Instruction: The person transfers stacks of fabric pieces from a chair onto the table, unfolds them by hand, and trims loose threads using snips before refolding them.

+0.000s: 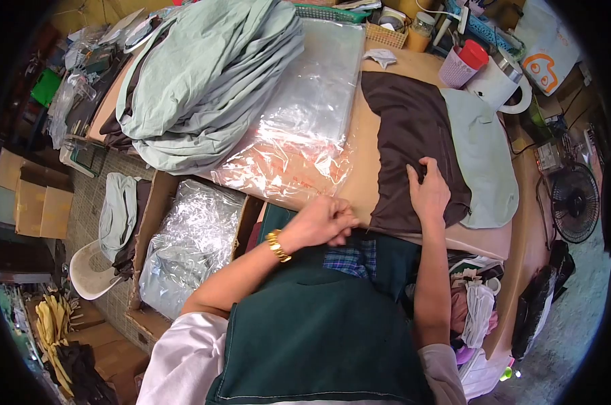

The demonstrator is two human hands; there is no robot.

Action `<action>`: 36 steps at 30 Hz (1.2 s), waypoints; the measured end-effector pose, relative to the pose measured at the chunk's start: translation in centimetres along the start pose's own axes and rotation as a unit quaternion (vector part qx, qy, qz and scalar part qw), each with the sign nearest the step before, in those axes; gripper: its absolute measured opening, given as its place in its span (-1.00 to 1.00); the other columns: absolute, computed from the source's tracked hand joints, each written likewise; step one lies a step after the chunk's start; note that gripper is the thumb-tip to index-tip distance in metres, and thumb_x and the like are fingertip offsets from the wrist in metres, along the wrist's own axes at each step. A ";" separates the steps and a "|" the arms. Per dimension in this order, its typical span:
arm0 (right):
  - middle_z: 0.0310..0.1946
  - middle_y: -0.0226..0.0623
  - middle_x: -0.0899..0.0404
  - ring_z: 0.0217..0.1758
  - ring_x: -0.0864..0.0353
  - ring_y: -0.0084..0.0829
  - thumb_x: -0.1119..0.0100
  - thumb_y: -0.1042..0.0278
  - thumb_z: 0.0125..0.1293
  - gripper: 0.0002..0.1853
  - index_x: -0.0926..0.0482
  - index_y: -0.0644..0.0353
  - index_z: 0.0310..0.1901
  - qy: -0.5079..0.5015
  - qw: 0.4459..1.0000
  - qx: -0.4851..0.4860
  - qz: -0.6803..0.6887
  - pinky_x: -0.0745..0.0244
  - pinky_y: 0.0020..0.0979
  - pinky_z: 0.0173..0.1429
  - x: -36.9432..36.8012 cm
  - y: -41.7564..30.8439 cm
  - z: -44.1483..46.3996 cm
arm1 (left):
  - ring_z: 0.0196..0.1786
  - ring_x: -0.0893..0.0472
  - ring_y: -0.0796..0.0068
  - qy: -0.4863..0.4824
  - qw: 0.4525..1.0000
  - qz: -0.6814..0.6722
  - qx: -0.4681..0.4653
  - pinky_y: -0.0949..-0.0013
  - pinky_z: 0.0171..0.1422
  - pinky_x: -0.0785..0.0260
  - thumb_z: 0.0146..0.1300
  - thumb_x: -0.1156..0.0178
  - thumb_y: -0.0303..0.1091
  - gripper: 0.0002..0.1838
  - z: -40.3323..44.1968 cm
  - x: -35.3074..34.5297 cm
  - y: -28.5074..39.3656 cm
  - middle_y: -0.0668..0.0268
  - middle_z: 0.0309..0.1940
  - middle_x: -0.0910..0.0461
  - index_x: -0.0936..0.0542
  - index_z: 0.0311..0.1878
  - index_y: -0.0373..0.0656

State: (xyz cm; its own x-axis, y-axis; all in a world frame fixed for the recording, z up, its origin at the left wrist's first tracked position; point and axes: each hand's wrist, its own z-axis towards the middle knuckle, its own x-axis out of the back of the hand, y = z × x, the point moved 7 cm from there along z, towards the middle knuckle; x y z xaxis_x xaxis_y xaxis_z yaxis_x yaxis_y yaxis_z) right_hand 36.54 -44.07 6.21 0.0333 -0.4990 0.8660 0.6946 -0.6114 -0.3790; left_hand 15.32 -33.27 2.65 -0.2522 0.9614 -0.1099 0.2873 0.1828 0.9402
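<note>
A dark brown cloth piece (410, 135) lies on the table in front of me, beside a pale grey-green cloth piece (484, 162) along its right side. My right hand (430, 196) rests on the brown cloth, thumb and forefinger apart. Just left of the cloth's near left corner, my left hand (322, 221) is closed at the table edge, with a gold band (278, 246) on its wrist. Whether those curled fingers hold anything small is hidden.
A heap of grey-green cloth (211, 88) and clear plastic bags (315, 81) cover the table's left part. Below stands a carton with plastic bags (190, 243). A white kettle (497, 81), a pink cup (459, 64) and a black fan (575, 202) are at right.
</note>
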 end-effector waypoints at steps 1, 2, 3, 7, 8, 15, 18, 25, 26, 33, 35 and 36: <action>-0.16 -0.10 -0.62 -0.18 -0.64 0.01 -0.26 0.13 0.29 -0.64 -0.42 0.14 -0.02 0.005 1.000 -0.002 -0.004 -0.51 -0.09 -0.18 0.1 0.1 0.0 | -0.55 -0.62 0.64 -0.048 0.985 0.165 -0.005 0.54 -0.49 -0.45 0.42 -0.16 -0.13 -0.65 -1.3 0.6 0.9 0.36 -0.57 -0.61 -0.60 -0.36 -0.23; -0.20 -0.10 -0.63 -0.21 -0.64 0.03 -0.25 0.13 0.30 -0.65 -0.42 0.13 -0.03 0.013 1.000 -0.005 -0.007 -0.51 -0.08 -0.20 0.2 0.3 0.2 | -0.57 -0.61 0.64 -0.096 0.940 0.326 -0.013 0.51 -0.50 -0.44 0.41 -0.16 -0.06 -0.59 -2.3 0.9 1.9 0.36 -0.63 -0.60 -0.63 -0.39 -0.23; -0.20 -0.10 -0.63 -0.21 -0.64 0.03 -0.25 0.13 0.30 -0.65 -0.42 0.13 -0.03 0.014 1.000 -0.008 -0.009 -0.51 -0.08 -0.20 0.1 0.4 0.2 | -0.60 -0.59 0.64 -0.138 0.922 0.356 0.066 0.49 -0.50 -0.43 0.41 -0.15 -0.04 -0.56 -3.6 1.0 2.7 0.35 -0.66 -0.59 -0.64 -0.43 -0.23; -0.19 -0.09 -0.64 -0.21 -0.65 0.02 -0.23 0.12 0.31 -0.67 -0.42 0.13 -0.05 0.023 1.000 -0.009 -0.017 -0.50 -0.07 -0.20 0.2 0.0 0.1 | -0.57 -0.60 0.59 -0.071 0.954 0.290 0.017 0.47 -0.44 -0.46 0.41 -0.16 -0.10 -0.62 -2.6 0.5 4.3 0.23 -0.48 -0.67 -0.63 -0.07 -0.30; -0.19 -0.09 -0.64 -0.21 -0.65 0.02 -0.23 0.12 0.32 -0.67 -0.42 0.13 -0.05 0.021 0.999 -0.018 -0.018 -0.50 -0.07 -0.20 0.2 0.0 0.0 | -0.56 -0.60 0.57 0.050 0.986 0.132 -0.094 0.46 -0.43 -0.47 0.41 -0.16 -0.14 -0.59 -1.6 0.8 5.5 0.18 -0.41 -0.68 -0.58 0.07 -0.33; -0.19 -0.08 -0.64 -0.20 -0.65 0.02 -0.21 0.09 0.33 -0.66 -0.42 0.13 -0.05 0.020 0.999 -0.027 -0.010 -0.49 -0.06 -0.19 0.2 0.6 0.0 | -0.61 -0.55 0.54 0.064 0.958 0.255 -0.116 0.40 -0.47 -0.39 0.33 -0.23 -0.30 -0.74 5.1 -1.8 3.5 0.20 -0.54 -0.59 -0.58 -0.12 -0.37; -0.19 -0.08 -0.64 -0.20 -0.65 0.03 -0.21 0.08 0.33 -0.66 -0.43 0.13 -0.05 0.006 0.999 -0.033 -0.003 -0.49 -0.05 -0.18 0.2 0.7 0.0 | -0.65 -0.49 0.59 0.059 0.965 0.249 -0.056 0.45 -0.50 -0.32 0.33 -0.24 -0.31 -0.72 3.6 -0.4 3.0 0.33 -0.68 -0.49 -0.56 -0.45 -0.32; -0.12 -0.12 -0.61 -0.16 -0.64 -0.01 -0.22 0.11 0.33 -0.64 -0.45 0.15 0.02 -0.015 0.997 -0.017 0.076 -0.49 -0.10 -0.12 1.1 0.0 -0.1 | -0.52 -0.58 0.64 0.065 0.993 -0.035 -0.088 0.56 -0.47 -0.40 0.41 -0.19 -0.28 -0.79 3.0 0.1 1.0 0.35 -0.47 -0.60 -0.58 -0.25 -0.24; -0.12 -0.16 -0.59 -0.17 -0.64 -0.04 -0.23 0.15 0.32 -0.64 -0.47 0.15 0.03 -0.020 0.990 -0.012 0.138 -0.49 -0.13 -0.12 1.5 -0.2 -0.2 | -0.38 -0.65 0.55 0.042 0.986 -0.156 -0.029 0.55 -0.36 -0.50 0.42 -0.16 -0.31 -0.81 3.0 -0.3 0.3 0.32 -0.38 -0.61 -0.57 -0.22 -0.26; -0.29 -0.25 -0.48 -0.36 -0.58 -0.22 -0.39 0.43 0.08 -0.71 -0.57 0.18 -0.14 -0.029 0.985 0.097 0.137 -0.46 -0.26 -0.23 7.7 -7.4 -3.9 | 0.19 -0.58 0.10 -0.082 0.887 -0.454 0.001 0.38 0.21 -0.59 0.42 -0.09 -0.47 -0.85 2.6 -2.0 0.9 0.16 -0.18 -0.61 -0.55 -0.22 -0.38; -0.29 -0.27 -0.48 -0.37 -0.58 -0.21 -0.41 0.43 0.05 -0.71 -0.57 0.16 -0.17 -0.018 0.984 0.129 0.123 -0.45 -0.26 -0.24 8.4 -8.8 -4.5 | 0.15 -0.60 0.16 -0.075 0.889 -0.452 -0.002 0.38 0.21 -0.59 0.43 -0.08 -0.47 -0.85 2.5 -1.9 1.1 0.16 -0.19 -0.61 -0.55 -0.23 -0.37; -0.30 -0.30 -0.48 -0.38 -0.57 -0.20 -0.42 0.42 0.03 -0.71 -0.56 0.15 -0.20 -0.007 0.981 0.159 0.108 -0.44 -0.26 -0.26 8.7 -9.5 -4.8 | 0.11 -0.63 0.22 -0.068 0.890 -0.451 -0.003 0.38 0.21 -0.59 0.43 -0.07 -0.47 -0.84 2.5 -1.9 1.1 0.16 -0.21 -0.61 -0.55 -0.23 -0.36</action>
State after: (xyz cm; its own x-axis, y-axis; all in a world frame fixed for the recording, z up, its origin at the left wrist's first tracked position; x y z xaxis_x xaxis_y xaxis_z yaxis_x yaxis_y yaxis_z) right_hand 26.74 -45.55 15.77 0.2119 -0.5861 0.7820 0.8592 -0.2696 -0.4349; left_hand 18.43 -34.38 3.12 -0.2625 0.4406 -0.8584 0.0202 0.8920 0.4517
